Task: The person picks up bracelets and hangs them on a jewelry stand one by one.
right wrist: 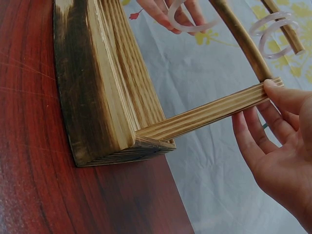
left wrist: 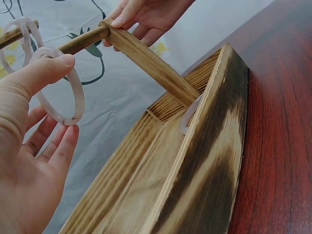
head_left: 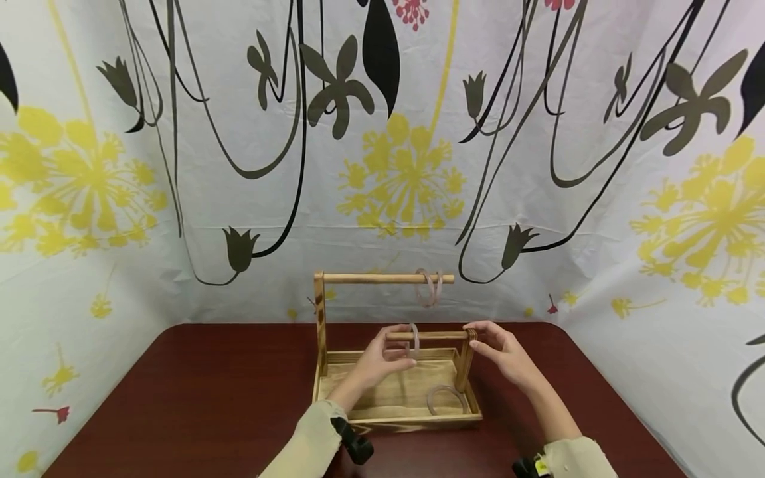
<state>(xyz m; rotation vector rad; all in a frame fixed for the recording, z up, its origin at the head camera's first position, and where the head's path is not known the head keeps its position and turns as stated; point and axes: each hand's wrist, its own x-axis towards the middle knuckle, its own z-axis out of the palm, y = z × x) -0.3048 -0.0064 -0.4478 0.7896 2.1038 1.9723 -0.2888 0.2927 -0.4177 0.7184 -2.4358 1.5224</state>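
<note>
A wooden rack with a tray base [head_left: 412, 423] stands on the table, carrying two rods at different heights. Around the lower rod [head_left: 442, 336], near its free left end, hangs a pale translucent bangle [left wrist: 76, 92]. My left hand [head_left: 378, 358] holds this bangle, thumb at its top and fingertips against its lower edge. With thumb and fingers, my right hand [head_left: 505, 352] pinches the top of the short post [right wrist: 209, 109] that bears the lower rod. Another bangle [left wrist: 187, 119] lies inside the tray at the right, partly hidden by the tray wall in the left wrist view.
Behind, the taller upper rod [head_left: 370, 279] extends from a post [head_left: 320, 318] at the left and carries two bangles [right wrist: 263, 39] near its free end. The dark red table [head_left: 227, 398] ends at a patterned cloth [head_left: 382, 199] hanging behind and at both sides.
</note>
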